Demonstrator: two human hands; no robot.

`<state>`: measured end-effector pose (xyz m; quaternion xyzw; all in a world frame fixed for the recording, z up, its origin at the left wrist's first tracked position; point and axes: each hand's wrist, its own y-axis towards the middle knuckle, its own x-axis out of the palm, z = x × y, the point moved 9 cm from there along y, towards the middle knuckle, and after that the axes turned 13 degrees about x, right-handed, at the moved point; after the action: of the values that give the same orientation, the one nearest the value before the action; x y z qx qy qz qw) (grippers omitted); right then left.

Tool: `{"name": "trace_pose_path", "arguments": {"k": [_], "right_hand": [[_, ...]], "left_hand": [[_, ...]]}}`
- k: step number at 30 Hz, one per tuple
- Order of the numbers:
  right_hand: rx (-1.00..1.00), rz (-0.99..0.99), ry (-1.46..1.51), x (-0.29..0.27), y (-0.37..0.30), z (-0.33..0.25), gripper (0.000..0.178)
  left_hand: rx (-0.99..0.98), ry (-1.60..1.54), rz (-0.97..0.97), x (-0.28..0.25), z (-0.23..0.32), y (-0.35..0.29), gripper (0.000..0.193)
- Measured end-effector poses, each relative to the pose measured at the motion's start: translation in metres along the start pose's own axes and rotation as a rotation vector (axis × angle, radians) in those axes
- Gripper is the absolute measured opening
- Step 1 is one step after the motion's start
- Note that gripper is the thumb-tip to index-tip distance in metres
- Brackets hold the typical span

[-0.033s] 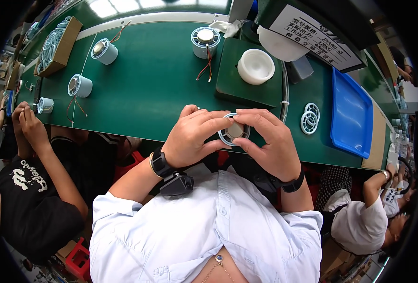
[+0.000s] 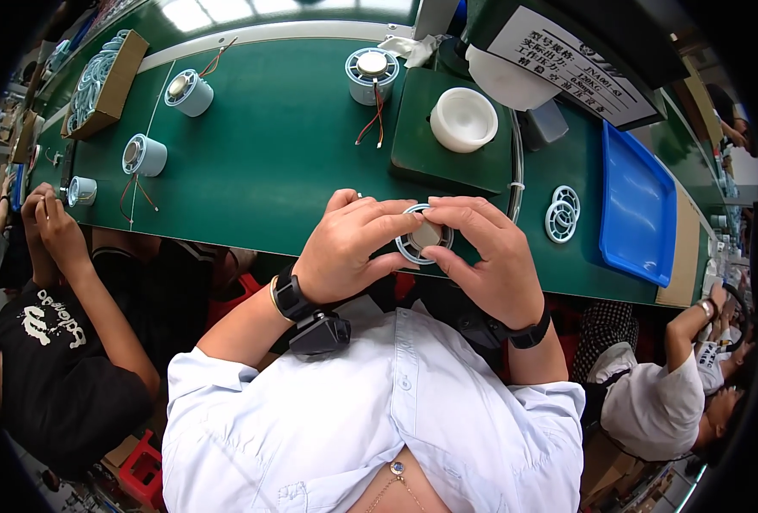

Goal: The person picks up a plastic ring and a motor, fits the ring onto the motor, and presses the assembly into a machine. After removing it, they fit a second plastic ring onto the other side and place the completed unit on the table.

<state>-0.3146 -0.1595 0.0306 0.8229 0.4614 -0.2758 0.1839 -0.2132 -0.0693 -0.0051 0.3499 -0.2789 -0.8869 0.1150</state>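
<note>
Both my hands meet at the bench's near edge around a light-blue round housing [image 2: 414, 247] with a slotted rim and a pale metal disc in its middle. My left hand [image 2: 349, 244] pinches its left side between thumb and fingers. From the right, the thumb and fingertips of my right hand [image 2: 497, 261] press on the rim. The housing's lower part is hidden. Just beyond stands a similar light-blue cylinder [image 2: 371, 88] with thin red and dark wires. To the right lie loose light-blue slotted rings [image 2: 560, 222], overlapping.
A white round cup [image 2: 464, 120] sits on a green block [image 2: 413, 167] below a dark machine with a label. A blue tray [image 2: 640, 205] lies right. Leftward are several wired cylinders [image 2: 145, 156] and a cardboard box [image 2: 121, 94] of rings. People sit on both sides.
</note>
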Motion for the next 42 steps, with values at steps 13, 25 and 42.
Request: {"name": "trace_pose_path", "arguments": {"k": [13,25,42], "right_hand": [[-0.031,-0.036,-0.008,0.001,0.003,0.0,0.033],[-0.008,-0.01,0.075,0.0,-0.002,0.009,0.033],[0.344,0.49,-0.258,-0.115,-0.068,0.097,0.04]], "left_hand": [[0.062,0.024,-0.011,0.0,0.005,0.003,0.047],[0.011,-0.009,0.017,-0.001,0.0,-0.001,0.05],[-0.172,0.003,-0.091,0.001,-0.008,0.003,0.067]]}}
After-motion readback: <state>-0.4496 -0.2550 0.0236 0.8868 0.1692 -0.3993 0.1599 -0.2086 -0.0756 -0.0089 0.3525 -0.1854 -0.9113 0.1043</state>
